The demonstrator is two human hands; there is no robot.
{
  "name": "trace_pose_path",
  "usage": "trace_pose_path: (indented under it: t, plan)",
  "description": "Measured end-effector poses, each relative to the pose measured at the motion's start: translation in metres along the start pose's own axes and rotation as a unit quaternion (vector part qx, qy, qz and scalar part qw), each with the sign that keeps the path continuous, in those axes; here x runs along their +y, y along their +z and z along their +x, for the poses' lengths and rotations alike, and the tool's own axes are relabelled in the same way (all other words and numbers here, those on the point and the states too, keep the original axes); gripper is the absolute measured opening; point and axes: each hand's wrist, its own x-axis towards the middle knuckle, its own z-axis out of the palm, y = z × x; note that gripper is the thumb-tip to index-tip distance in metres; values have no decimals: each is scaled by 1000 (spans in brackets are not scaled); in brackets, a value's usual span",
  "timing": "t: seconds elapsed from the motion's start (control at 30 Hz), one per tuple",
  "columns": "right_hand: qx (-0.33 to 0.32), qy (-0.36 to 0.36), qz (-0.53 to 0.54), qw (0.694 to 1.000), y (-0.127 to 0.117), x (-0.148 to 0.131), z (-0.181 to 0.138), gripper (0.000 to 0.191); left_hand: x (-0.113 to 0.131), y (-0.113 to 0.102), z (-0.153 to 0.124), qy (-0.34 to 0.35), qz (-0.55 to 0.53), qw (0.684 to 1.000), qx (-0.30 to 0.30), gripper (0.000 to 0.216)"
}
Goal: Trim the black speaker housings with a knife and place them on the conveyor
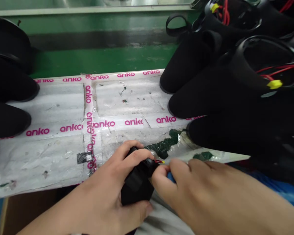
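Observation:
My left hand [117, 176] is wrapped round a black object [138, 184], fingers over its top and thumb along its lower side. Its exact kind cannot be made out. At its upper right edge shows a short bit of red wire with a small yellow connector [161, 161]. My right hand [186, 186] is right beside it, thumb and forefinger pinched together near that edge. A sliver of something blue [171, 177] shows between those fingers; the rest is hidden, and the hand is slightly blurred.
Black fabric slippers [205, 88] crowd the right side, some with red wires and a yellow connector [274, 84] in their openings. More black slippers [9, 81] stand at left. A worn white board [122, 94] with pink "anko" tape lies before a green surface [100, 58].

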Motion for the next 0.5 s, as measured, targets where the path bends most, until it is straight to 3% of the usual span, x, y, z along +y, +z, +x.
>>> trace_pose_path:
  t: [0.2, 0.37, 0.5]
  plan:
    - [-39, 18, -21, 999, 0, -1, 0, 12, -17, -1, -11, 23, 39, 998, 45, 77]
    - [20, 37, -21, 999, 9, -12, -2, 21, -35, -6, -25, 46, 0, 996, 73, 83]
    - [79, 45, -2, 996, 17, -15, -7, 22, -34, -5, -26, 46, 2, 996, 71, 86]
